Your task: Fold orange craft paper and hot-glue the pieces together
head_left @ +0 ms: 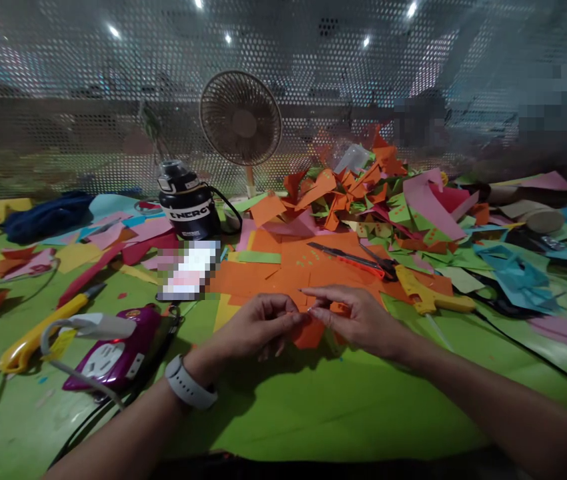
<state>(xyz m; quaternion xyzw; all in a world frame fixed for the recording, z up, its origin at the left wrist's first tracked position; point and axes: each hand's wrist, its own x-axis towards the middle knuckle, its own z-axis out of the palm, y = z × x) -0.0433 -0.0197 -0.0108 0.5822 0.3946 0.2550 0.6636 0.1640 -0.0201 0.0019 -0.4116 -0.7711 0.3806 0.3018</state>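
Head view
Left hand (258,327): nearest the lens, watch on the wrist, fingertips pinched together on the orange paper (308,330).
Right hand (358,319): fingers clamped on the same piece from the other side.
Paper: small, held just above the green tabletop (313,413), toward its near edge, middle.
Cutter (348,259): lies on the orange sheets just behind the hands.
Glue gun (428,293): right of the hands, cord trailing.
Risk: an uneven pull could tear the piece; a reach back could brush the cutter or snag the cord.
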